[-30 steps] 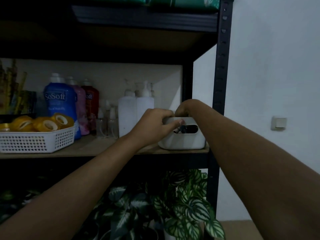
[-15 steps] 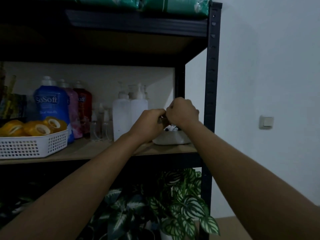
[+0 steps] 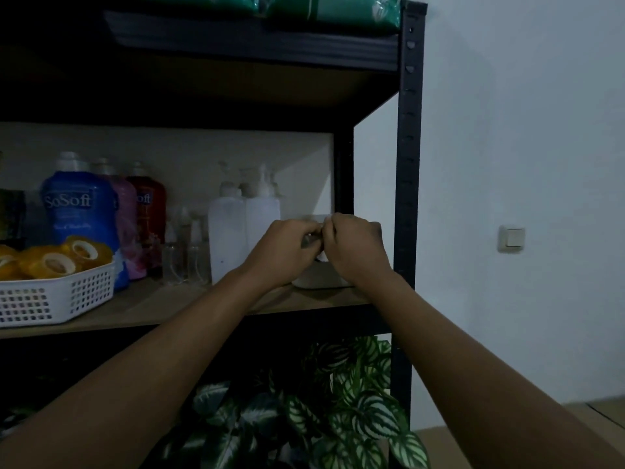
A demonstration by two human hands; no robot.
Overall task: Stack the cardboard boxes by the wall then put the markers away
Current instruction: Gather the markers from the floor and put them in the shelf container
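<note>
A small white container (image 3: pixel 321 278) stands at the right end of the wooden shelf board (image 3: pixel 162 304). Both my hands meet just above its opening. My left hand (image 3: pixel 284 252) and my right hand (image 3: pixel 355 248) have their fingers curled together round a bundle of markers (image 3: pixel 322 256). Only a pale tip and a grey bit of the markers show between the knuckles. My hands hide most of the container. A brown cardboard surface (image 3: pixel 439 441) lies low at the right by the wall.
A white basket (image 3: pixel 57 296) of yellow tape rolls sits at the shelf's left. Coloured softener bottles (image 3: pixel 81 211) and white pump bottles (image 3: pixel 230 231) stand behind. The black rack post (image 3: pixel 407 164) rises right of my hands. A leafy plant (image 3: pixel 338 418) fills the space below.
My left hand let go of the container's front and rose to join my right hand above the opening. The view drifted slightly right and closer.
</note>
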